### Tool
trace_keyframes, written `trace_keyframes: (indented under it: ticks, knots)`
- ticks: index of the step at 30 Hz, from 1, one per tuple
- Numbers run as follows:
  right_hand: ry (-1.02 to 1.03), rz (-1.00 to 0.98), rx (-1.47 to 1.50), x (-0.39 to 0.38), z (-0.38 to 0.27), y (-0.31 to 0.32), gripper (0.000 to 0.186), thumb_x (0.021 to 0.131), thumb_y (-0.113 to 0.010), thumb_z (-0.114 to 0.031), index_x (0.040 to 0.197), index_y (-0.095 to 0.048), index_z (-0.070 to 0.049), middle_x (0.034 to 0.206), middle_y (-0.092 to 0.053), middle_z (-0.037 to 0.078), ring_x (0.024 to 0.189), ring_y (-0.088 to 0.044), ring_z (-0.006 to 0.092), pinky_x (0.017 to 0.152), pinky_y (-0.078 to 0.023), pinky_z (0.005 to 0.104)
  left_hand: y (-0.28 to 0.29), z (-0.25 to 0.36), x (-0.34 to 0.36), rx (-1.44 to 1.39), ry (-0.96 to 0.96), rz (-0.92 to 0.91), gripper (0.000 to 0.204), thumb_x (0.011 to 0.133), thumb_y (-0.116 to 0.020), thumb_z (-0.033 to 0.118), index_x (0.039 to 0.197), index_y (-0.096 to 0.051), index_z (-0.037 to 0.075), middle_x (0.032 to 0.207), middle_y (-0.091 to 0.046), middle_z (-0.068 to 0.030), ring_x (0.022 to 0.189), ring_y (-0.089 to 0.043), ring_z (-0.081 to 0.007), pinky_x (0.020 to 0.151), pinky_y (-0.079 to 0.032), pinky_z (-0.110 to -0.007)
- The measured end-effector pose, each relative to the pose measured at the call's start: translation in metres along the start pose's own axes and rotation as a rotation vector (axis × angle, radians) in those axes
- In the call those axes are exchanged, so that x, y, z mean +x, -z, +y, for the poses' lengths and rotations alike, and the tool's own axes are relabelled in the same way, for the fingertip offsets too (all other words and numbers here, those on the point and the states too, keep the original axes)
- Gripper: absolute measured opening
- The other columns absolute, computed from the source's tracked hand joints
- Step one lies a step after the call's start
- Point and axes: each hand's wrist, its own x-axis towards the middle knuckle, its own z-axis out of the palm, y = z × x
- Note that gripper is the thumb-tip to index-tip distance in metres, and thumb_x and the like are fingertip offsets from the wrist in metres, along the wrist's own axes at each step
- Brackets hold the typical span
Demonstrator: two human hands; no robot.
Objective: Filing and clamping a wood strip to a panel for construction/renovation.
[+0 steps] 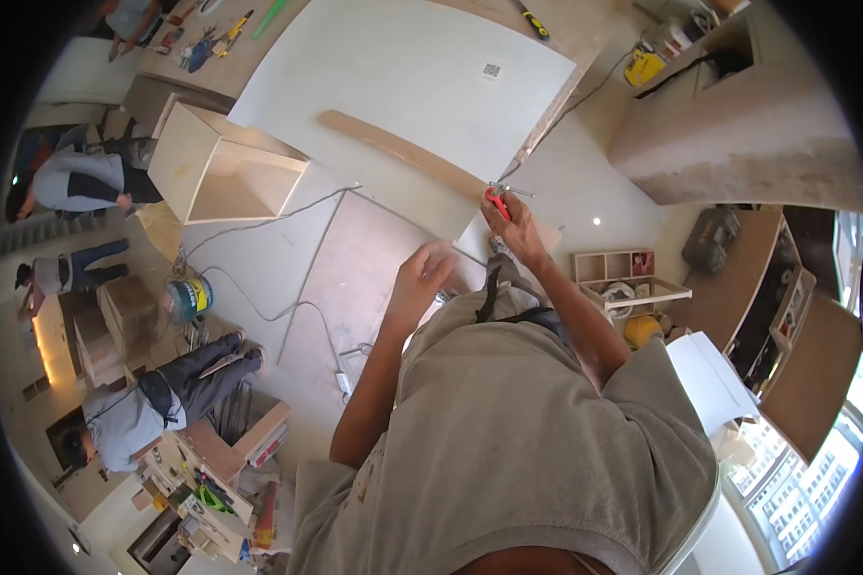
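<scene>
My right hand [518, 230] is closed around a red-handled tool with a thin metal crossbar [497, 202], too small to name more exactly. That tool is by the near right end of a long, narrow brown strip [403, 151], which lies across a large white board [384, 72]; whether the two touch, I cannot tell. Lower and to the left, my left hand [420, 283] hangs in front of my body with nothing visible in it. Its fingers are apart and slightly blurred.
An open wooden box [244, 177] stands left of the board. Cables [259, 225] cross the floor near a blue bucket [188, 297]. A screwdriver [535, 21] lies at the far edge. Right are a divided wooden tray [614, 264] and a yellow helmet [642, 331]. Several people work at left.
</scene>
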Motion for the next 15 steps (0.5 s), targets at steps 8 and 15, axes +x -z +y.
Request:
trace_keyframes:
  ticks: [8, 15]
  knots:
    - [0.07, -0.031, -0.019, -0.037, -0.024, -0.012, 0.032, 0.096, -0.063, -0.032, 0.106, -0.061, -0.001, 0.082, -0.061, 0.009, 0.071, -0.054, 0.0147, 0.066, -0.047, 0.0324, 0.043, -0.087, -0.043, -0.116, 0.192, 0.023, 0.034, 0.098, -0.059, 0.025, 0.126, -0.06, 0.005, 0.099, -0.066, -0.0045, 0.083, -0.061, -0.0126, 0.074, -0.051, -0.029]
    - [-0.02, -0.07, 0.031, -0.093, -0.047, -0.008, 0.03, 0.097, -0.064, -0.028, 0.106, -0.064, 0.001, 0.073, -0.056, -0.001, 0.066, -0.052, 0.0073, 0.06, -0.042, 0.027, 0.068, -0.122, -0.035, -0.162, 0.188, -0.139, 0.044, 0.095, -0.065, 0.026, 0.133, -0.056, 0.005, 0.109, -0.068, -0.0094, 0.092, -0.066, -0.017, 0.079, -0.055, -0.032]
